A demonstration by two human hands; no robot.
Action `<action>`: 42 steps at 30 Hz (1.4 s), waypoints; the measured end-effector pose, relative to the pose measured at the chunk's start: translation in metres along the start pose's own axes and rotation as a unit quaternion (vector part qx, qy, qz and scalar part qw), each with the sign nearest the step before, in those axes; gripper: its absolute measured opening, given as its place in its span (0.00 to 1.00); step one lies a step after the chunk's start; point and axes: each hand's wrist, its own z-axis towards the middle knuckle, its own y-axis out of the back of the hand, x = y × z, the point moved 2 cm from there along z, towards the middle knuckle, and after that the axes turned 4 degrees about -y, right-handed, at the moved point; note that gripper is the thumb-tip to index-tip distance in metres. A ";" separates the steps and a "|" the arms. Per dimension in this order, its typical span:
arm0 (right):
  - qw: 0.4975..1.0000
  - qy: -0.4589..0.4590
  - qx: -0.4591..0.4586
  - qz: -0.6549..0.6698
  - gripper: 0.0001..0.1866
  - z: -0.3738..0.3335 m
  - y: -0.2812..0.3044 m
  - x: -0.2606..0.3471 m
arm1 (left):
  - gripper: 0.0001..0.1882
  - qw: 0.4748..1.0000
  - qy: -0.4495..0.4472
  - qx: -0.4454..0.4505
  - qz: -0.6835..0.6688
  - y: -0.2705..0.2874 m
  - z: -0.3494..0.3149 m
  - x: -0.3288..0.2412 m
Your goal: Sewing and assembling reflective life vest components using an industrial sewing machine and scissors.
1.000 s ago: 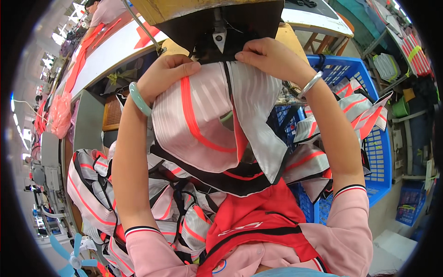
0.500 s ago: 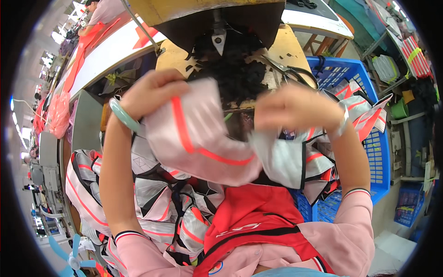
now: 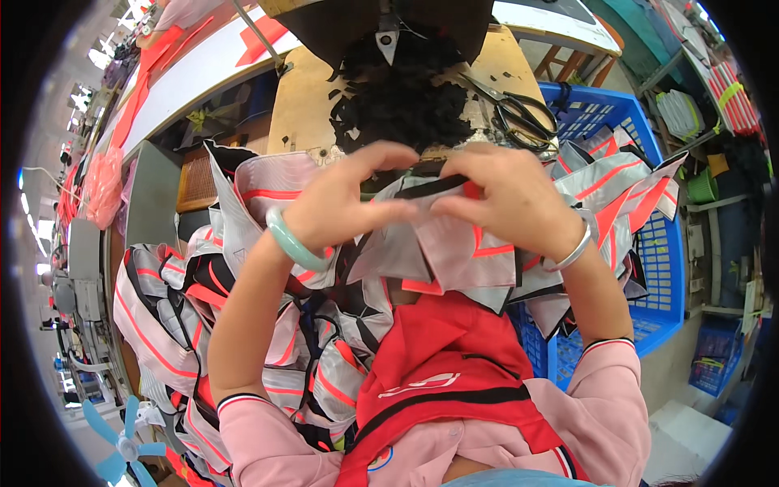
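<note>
A grey fabric piece [image 3: 442, 243] with red strips and a black edge hangs in front of my chest. My right hand [image 3: 519, 195] has its thumb and fingers curled round the black top edge of this piece. Beside it, my left hand [image 3: 349, 195] is curved with a wide gap between thumb and fingers; its thumb tip meets the grey cloth. More grey fabric pieces [image 3: 268, 191] with red strips lie below and beside my left wrist, heaped towards my lap. Scissors [image 3: 519, 114] with black handles rest on the worktable beyond my right hand.
Black scraps [image 3: 398, 105] cover the middle of the wooden worktable [image 3: 304, 89], under a machine's pointed metal part [image 3: 387, 45]. On the right stands a blue plastic basket [image 3: 661, 276] with more grey and red pieces. A red apron [image 3: 446, 357] covers my front.
The grey piece spread between my hands has gone from my left hand's grip. Both hands have come together at the centre over a black-edged piece. More grey pieces now show at left.
</note>
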 end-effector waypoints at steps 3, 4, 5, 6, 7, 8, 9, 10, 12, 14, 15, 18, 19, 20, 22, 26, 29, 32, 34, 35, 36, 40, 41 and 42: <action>0.998 -0.017 -0.011 0.055 0.15 0.006 0.009 -0.009 | 0.25 0.997 -0.014 -0.051 0.059 -0.015 -0.013 0.025; 0.997 -0.020 -0.008 0.071 0.16 0.010 0.009 -0.011 | 0.22 0.996 0.008 -0.079 0.025 -0.015 -0.015 0.035; 0.997 -0.024 -0.010 0.068 0.16 0.013 0.010 -0.015 | 0.22 0.997 0.005 -0.076 0.024 -0.011 -0.011 0.033; 0.997 -0.040 -0.007 0.064 0.16 0.015 0.012 -0.017 | 0.20 0.997 0.040 -0.071 0.010 -0.003 -0.007 0.029; 0.997 -0.056 -0.004 0.061 0.17 0.018 0.014 -0.020 | 0.17 0.995 0.074 -0.066 -0.003 0.006 -0.003 0.025; 0.996 -0.072 0.000 0.058 0.17 0.021 0.015 -0.024 | 0.17 0.995 0.073 -0.065 -0.004 0.014 0.002 0.023; 0.998 -0.047 -0.016 0.049 0.18 0.025 0.016 -0.023 | 0.17 0.996 0.075 -0.040 0.006 0.024 0.005 0.020; 0.998 -0.045 -0.019 0.048 0.18 0.030 0.020 -0.021 | 0.16 0.997 0.077 -0.015 0.016 0.034 0.009 0.015; 0.994 -0.097 0.029 0.039 0.19 0.043 0.023 -0.016 | 0.16 0.996 0.083 0.032 0.029 0.056 0.022 0.014; 0.995 -0.095 0.007 0.030 0.20 0.052 0.022 -0.019 | 0.17 0.991 0.098 0.087 0.026 0.076 0.034 0.016; 0.994 -0.105 0.006 0.031 0.20 0.058 0.022 -0.024 | 0.18 0.988 0.126 0.083 0.041 0.081 0.040 0.019; 0.996 -0.083 -0.006 0.028 0.18 0.071 0.017 -0.044 | 0.18 0.986 0.138 0.075 0.054 0.087 0.056 0.027; 0.997 -0.072 -0.007 0.030 0.19 0.076 0.016 -0.049 | 0.20 0.985 0.145 0.087 0.045 0.091 0.060 0.034; 0.997 -0.063 -0.007 0.033 0.20 0.080 0.015 -0.053 | 0.20 0.984 0.145 0.089 0.043 0.093 0.065 0.034; 0.996 -0.085 0.005 0.029 0.20 0.087 0.017 -0.058 | 0.22 0.981 0.159 0.054 0.101 0.099 0.070 0.033; 0.991 -0.125 0.025 0.031 0.25 0.096 0.026 -0.058 | 0.24 0.981 0.186 0.000 0.060 0.105 0.079 0.033; 0.993 -0.116 0.016 0.025 0.26 0.102 0.028 -0.057 | 0.25 0.979 0.195 -0.024 0.054 0.107 0.078 0.031; 0.993 -0.108 0.007 0.042 0.26 0.108 0.026 -0.060 | 0.26 0.982 0.189 -0.030 0.011 0.116 0.080 0.039; 0.995 -0.093 -0.006 0.038 0.24 0.111 0.027 -0.064 | 0.33 0.979 0.199 -0.027 0.026 0.122 0.083 0.043; 0.996 -0.083 -0.017 0.033 0.22 0.111 0.028 -0.067 | 0.33 0.979 0.200 -0.023 0.027 0.121 0.084 0.041; 0.996 -0.086 -0.019 0.034 0.22 0.110 0.030 -0.070 | 0.32 0.978 0.200 -0.046 0.039 0.122 0.085 0.038; 0.984 -0.155 0.032 0.082 0.20 0.085 0.052 -0.058 | 0.30 0.981 0.190 0.016 -0.026 0.116 0.067 0.037; 0.959 -0.162 0.178 0.147 0.21 0.068 0.054 -0.039 | 0.28 0.985 0.168 0.029 0.016 0.109 0.058 0.034; 0.909 -0.168 0.320 0.207 0.21 0.055 0.051 -0.027 | 0.25 0.987 0.128 0.052 0.087 0.095 0.051 0.018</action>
